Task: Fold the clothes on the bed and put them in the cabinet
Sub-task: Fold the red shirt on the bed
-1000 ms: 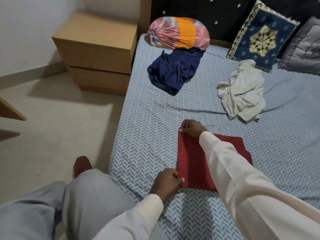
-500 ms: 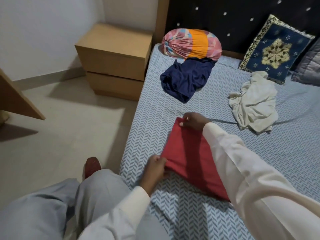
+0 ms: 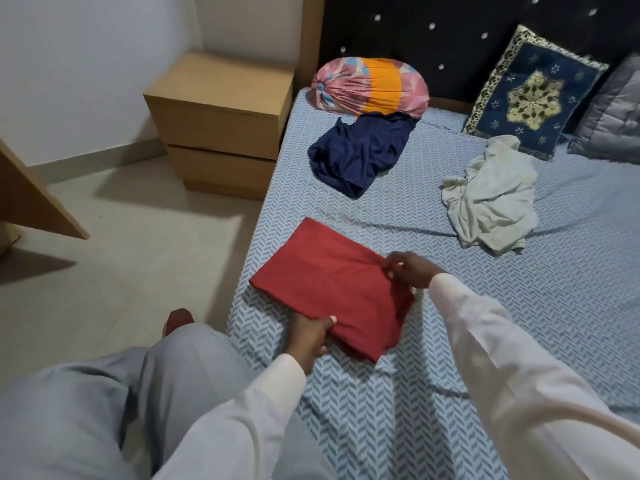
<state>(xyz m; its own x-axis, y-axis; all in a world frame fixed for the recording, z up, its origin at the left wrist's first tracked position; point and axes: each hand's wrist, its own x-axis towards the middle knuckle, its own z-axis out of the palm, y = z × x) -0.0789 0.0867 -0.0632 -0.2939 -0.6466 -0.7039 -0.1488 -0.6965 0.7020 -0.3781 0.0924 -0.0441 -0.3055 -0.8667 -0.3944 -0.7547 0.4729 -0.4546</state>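
A folded red cloth (image 3: pixel 332 285) lies near the left edge of the bed (image 3: pixel 571 306), turned at an angle. My left hand (image 3: pixel 311 336) grips its near edge, thumb on top. My right hand (image 3: pixel 410 270) pinches the cloth's right corner. Farther up the bed lie a crumpled navy garment (image 3: pixel 356 155) and a crumpled white garment (image 3: pixel 491 199), both unfolded.
A wooden bedside cabinet (image 3: pixel 221 123) with two drawers stands left of the bed. A pink and orange bolster (image 3: pixel 370 86), a blue patterned cushion (image 3: pixel 530 98) and a grey pillow (image 3: pixel 616 116) sit at the dark headboard. A wooden panel (image 3: pixel 31 199) juts in at far left above pale floor.
The red cloth has been turned and pulled toward the bed's left edge. My right hand went from its far left corner to its right corner; my left hand now grips the near edge.
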